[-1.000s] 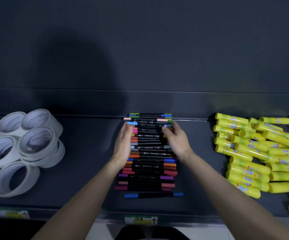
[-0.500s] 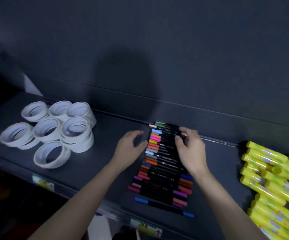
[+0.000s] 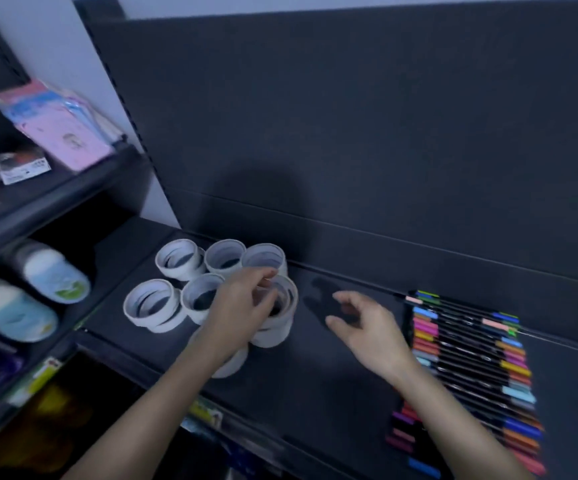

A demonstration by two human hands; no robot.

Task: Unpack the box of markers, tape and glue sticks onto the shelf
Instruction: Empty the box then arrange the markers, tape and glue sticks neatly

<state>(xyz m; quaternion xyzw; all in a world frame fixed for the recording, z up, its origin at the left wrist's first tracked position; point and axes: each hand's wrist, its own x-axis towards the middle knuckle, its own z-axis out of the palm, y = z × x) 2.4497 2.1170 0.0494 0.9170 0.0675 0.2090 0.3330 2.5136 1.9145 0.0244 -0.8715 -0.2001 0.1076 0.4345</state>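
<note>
Fingers (image 3: 263,277) of the left hand (image 3: 242,306) curl over tape rolls (image 3: 176,261); right hand (image 3: 367,327) open, empty; markers (image 3: 467,351) already laid at 3 o'clock on the shelf (image 3: 332,393).

No text is reading clearly for me. Markers (image 3: 467,355) at the shelf's (image 3: 332,393) right end are showing white print, too blurred. Price tag (image 3: 204,412) on the front edge is smearing; white packet label (image 3: 24,169) is illegible.

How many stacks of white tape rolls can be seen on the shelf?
7 stacks: three at the back, three in the middle, one in front, partly hidden.
</note>
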